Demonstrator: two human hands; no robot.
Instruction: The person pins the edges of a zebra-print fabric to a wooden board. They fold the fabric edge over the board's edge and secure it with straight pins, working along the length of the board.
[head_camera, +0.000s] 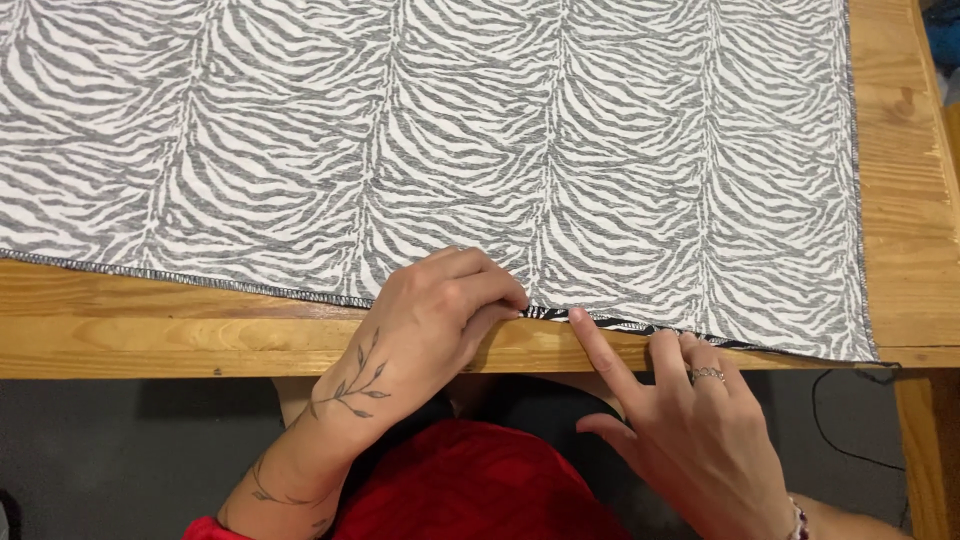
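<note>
Zebra cloth (500, 150) lies across the bench (150, 330), hem along the near edge. Left hand (430, 320) pinches the folded hem; right hand (690, 430), fingers spread, presses it flat with its index tip. Fold probably springs open if the pinch slackens; fold depth unclear.

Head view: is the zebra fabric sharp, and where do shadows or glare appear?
In the head view, the zebra fabric is sharp with even light and no glare; the wooden table has a soft sheen; the left hand and right hand are clear; the floor below is dark.
</note>
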